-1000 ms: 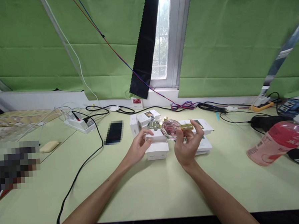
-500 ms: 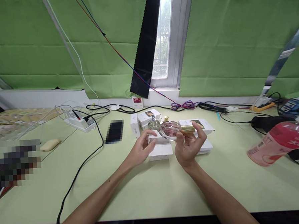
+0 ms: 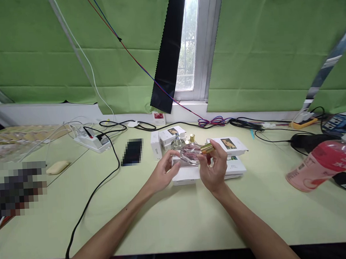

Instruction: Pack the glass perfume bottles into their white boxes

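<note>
At the centre of the frame, above the pale green table [image 3: 172, 218], the right hand [image 3: 214, 170] is closed around a round clear-glass perfume bottle with a pinkish tint [image 3: 191, 154], gripping it at its gold cylindrical cap [image 3: 207, 148]. The bottle lies on its side, long axis running left to right, cap toward the right. The left hand [image 3: 163, 170] is half open, fingertips at the bottle's left edge; whether they touch it I cannot tell. Just beneath both hands lies a flat white cardboard box [image 3: 184, 174].
</note>
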Action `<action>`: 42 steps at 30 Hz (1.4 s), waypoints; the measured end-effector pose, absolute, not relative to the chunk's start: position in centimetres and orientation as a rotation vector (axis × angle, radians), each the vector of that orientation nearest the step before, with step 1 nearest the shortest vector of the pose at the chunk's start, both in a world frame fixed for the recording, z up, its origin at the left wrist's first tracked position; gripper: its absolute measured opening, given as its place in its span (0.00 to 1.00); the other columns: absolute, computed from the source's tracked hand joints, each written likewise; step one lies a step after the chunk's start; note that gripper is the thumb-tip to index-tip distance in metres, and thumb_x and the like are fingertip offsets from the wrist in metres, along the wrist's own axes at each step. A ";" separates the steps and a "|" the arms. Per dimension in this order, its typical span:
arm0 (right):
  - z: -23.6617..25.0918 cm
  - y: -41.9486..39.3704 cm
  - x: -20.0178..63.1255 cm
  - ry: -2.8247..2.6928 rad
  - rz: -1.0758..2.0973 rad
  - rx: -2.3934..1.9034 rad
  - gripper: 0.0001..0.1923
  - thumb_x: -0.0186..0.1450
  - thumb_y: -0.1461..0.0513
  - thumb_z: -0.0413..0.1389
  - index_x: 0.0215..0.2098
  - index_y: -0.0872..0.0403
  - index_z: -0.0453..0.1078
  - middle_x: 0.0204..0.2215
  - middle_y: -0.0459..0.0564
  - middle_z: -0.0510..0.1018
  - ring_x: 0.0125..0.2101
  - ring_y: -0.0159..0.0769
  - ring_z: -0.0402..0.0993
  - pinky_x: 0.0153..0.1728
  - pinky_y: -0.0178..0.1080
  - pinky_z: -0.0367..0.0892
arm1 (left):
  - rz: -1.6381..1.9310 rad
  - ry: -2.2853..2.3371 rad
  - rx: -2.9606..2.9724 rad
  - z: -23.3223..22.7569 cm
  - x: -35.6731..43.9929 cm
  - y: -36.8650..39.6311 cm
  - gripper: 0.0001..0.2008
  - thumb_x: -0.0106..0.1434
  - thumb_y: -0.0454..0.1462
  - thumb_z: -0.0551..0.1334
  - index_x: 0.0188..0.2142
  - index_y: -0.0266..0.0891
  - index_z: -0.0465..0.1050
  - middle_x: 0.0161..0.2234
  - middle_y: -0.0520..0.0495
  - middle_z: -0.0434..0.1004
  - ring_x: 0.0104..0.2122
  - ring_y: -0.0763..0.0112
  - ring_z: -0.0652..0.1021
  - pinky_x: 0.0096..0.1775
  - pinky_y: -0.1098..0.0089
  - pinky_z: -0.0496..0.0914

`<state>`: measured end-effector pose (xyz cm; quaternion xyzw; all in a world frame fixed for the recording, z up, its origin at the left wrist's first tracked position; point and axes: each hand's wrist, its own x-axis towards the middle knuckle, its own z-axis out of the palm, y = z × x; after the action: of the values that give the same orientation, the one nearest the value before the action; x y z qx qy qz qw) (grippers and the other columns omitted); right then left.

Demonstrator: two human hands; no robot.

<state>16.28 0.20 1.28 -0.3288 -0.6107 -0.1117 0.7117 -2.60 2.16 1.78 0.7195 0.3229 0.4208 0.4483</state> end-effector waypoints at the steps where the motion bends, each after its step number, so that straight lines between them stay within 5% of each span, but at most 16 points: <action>1: 1.3 0.2 16.3 -1.369 -0.255 -0.751 0.24 0.73 0.61 0.56 0.65 0.49 0.58 0.30 0.43 0.73 0.22 0.28 0.66 0.20 0.32 0.63 | 1.043 0.798 1.775 1.7 -2.6 2.2 0.17 0.68 0.49 0.62 0.51 0.44 0.68 0.33 0.50 0.69 0.33 0.66 0.72 0.37 0.68 0.67; 23: 2.1 -0.1 16.6 -1.507 -0.216 -0.847 0.23 0.74 0.60 0.53 0.66 0.50 0.59 0.24 0.39 0.69 0.19 0.27 0.59 0.20 0.32 0.61 | 1.040 0.727 1.697 1.6 -2.5 2.4 0.19 0.67 0.49 0.63 0.52 0.43 0.69 0.35 0.48 0.72 0.34 0.66 0.73 0.40 0.65 0.70; 42: 2.7 -0.3 16.6 -1.536 -0.282 -0.830 0.22 0.74 0.61 0.53 0.65 0.49 0.60 0.39 0.50 0.80 0.24 0.30 0.71 0.26 0.34 0.69 | 1.003 0.708 1.735 2.1 -2.7 2.1 0.17 0.70 0.47 0.60 0.54 0.43 0.67 0.40 0.47 0.72 0.38 0.64 0.72 0.46 0.64 0.68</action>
<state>16.60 -0.31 2.70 -0.3629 -0.6716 -0.1232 0.6340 -2.73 2.14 2.06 0.7131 0.2912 0.4122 0.4866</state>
